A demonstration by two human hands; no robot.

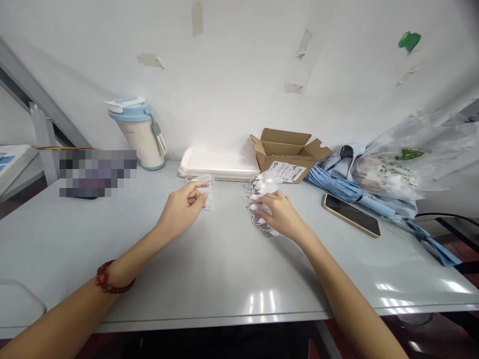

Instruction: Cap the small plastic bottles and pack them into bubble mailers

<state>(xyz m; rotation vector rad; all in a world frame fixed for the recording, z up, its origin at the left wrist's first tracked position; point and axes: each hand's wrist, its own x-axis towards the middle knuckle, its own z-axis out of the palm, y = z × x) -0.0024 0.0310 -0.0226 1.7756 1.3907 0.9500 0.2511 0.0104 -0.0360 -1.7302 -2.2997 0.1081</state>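
Observation:
My left hand (183, 207) rests over a flat, thin white piece (207, 203), its index finger and thumb apart and the other fingers curled in. A thin loop shows at the far end of that piece, beside a translucent white strip. To the right, several small white pieces with thin string loops (266, 187) lie in a row running toward me. Over the near part of this row my right hand (279, 212) bends down, fingertips and thumb closed around one white piece (256, 207). My palm hides part of the row.
Behind the hands lies a stack of flat white packets (224, 164), beside an open cardboard box (284, 154). A cream tumbler (138, 139) stands back left. On the right are a phone (352, 214), a folded blue umbrella (333, 184) and a clear plastic bag (396, 164).

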